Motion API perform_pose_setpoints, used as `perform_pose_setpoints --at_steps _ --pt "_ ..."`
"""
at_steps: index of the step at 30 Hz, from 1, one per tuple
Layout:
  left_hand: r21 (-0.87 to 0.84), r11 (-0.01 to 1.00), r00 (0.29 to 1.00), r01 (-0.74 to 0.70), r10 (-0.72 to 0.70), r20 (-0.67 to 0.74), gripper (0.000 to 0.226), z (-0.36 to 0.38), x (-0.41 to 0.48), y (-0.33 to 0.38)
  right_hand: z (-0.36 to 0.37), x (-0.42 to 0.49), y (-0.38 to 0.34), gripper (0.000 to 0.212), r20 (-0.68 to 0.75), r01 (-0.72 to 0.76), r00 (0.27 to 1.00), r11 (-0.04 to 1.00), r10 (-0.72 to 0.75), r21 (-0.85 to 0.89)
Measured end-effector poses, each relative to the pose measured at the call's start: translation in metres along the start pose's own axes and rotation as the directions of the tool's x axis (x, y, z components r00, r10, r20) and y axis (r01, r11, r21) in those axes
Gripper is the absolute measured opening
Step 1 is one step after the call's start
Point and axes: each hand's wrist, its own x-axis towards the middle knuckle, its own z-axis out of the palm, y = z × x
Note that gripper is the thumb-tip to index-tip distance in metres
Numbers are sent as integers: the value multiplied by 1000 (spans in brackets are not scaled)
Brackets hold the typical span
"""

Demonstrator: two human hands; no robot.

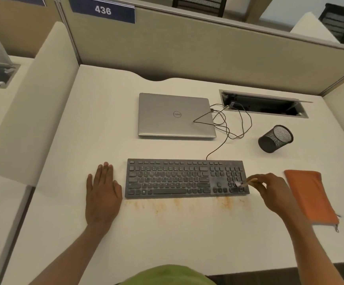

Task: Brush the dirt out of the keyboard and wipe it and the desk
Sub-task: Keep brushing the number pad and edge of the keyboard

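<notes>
Right fingers [260, 178] pinching brush [246, 182] on keyboard [177, 177], left hand [103, 192] flat

Left hand [103, 192]: palm down, flat on the counter [177, 239], fingers straight and close together, thumb out to the side.
Left arm: bare, reaching straight forward.
Right hand [269, 194]: fingers curled, thumb and fingertips pinching a brush [247, 181].
Right arm: bare, angled inward from the right.
</notes>
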Motion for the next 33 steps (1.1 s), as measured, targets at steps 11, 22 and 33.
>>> perform_pose_setpoints --at_steps 11,22,33 --pt "3 1000 1000 0 0 -2 60 0 -1 -1 2 35 -29 15 -368 -178 860 884 353 433" --pt "6 1000 1000 -3 3 -24 60 0 0 1 10 1 -4 16 -200 -263 925 924 324 278" --pt "4 1000 1000 -2 2 -16 60 -1 -1 0 23 20 -37 20 -369 -191 848 869 380 456"
